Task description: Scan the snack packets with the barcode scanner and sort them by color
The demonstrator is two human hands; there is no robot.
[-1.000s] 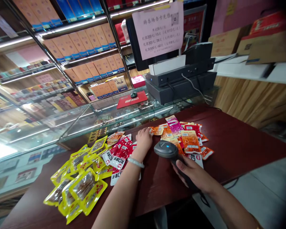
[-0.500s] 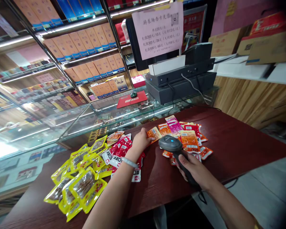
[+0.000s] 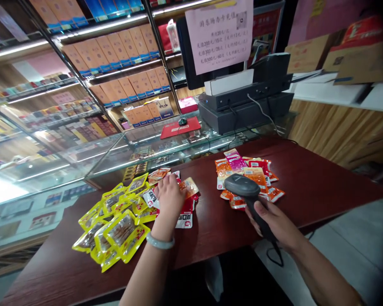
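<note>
My left hand (image 3: pixel 170 194), a pale bracelet at its wrist, is over a pile of red-and-white snack packets (image 3: pixel 187 220). Its fingers are bent, their tips partly hidden, and an orange snack packet (image 3: pixel 189 187) sticks out from its thumb side. In my right hand (image 3: pixel 274 221) is a black handheld barcode scanner (image 3: pixel 242 187), gripped by its handle, with the head pointing left. Just behind the scanner lies a pile of orange, red and pink packets (image 3: pixel 257 176). Yellow snack packets (image 3: pixel 124 229) with clear windows are heaped left of my left hand.
The dark red-brown tabletop (image 3: pixel 312 182) carries the packets. Behind it stand a glass display counter (image 3: pixel 147 148), a red mat (image 3: pixel 180 127) with a mouse (image 3: pixel 182 122), and a monitor with a pink notice (image 3: pixel 220 38). The scanner's cable (image 3: pixel 274 257) hangs at the front edge.
My left hand has moved left with the orange packet, from beside the right pile to the red-and-white pile. The scanner has shifted slightly right, and its blue light no longer shows.
</note>
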